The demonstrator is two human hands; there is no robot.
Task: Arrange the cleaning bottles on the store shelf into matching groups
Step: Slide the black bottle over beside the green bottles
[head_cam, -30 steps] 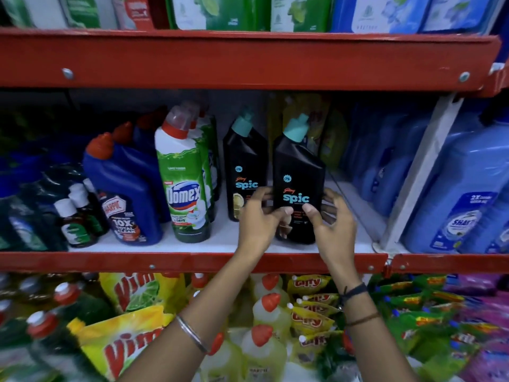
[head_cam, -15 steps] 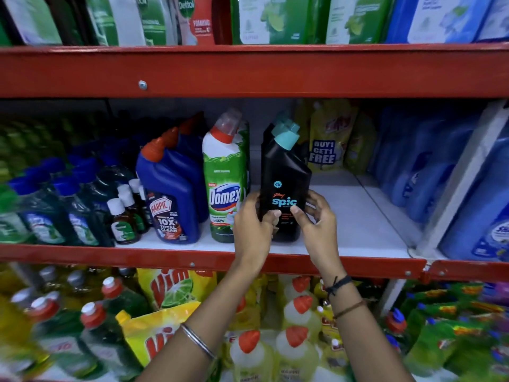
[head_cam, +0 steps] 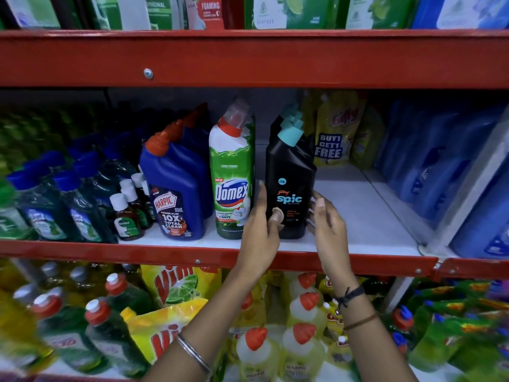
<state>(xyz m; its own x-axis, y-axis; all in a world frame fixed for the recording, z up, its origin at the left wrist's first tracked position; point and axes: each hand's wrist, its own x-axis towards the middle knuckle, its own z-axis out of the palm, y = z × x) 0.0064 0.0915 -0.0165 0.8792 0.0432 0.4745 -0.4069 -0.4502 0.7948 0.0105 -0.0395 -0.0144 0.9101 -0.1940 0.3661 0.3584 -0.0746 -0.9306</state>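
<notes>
Both hands now released, left hand, right hand, flanking upright Spic bottle

On my shelf I read "Spic" on the black bottle, "Domex" on the green bottle, "Harpic 10X Total Clean" on the blue bottle, and "Buy1 Get1 Free" on the yellow pouch at the back edge.

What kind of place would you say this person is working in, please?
Most likely a shop's cleaning-products aisle: red metal shelving packed with rows of branded bottles such as Harpic, Domex and Spic, plus a pouch printed "BUY1 GET1 FREE".
</notes>
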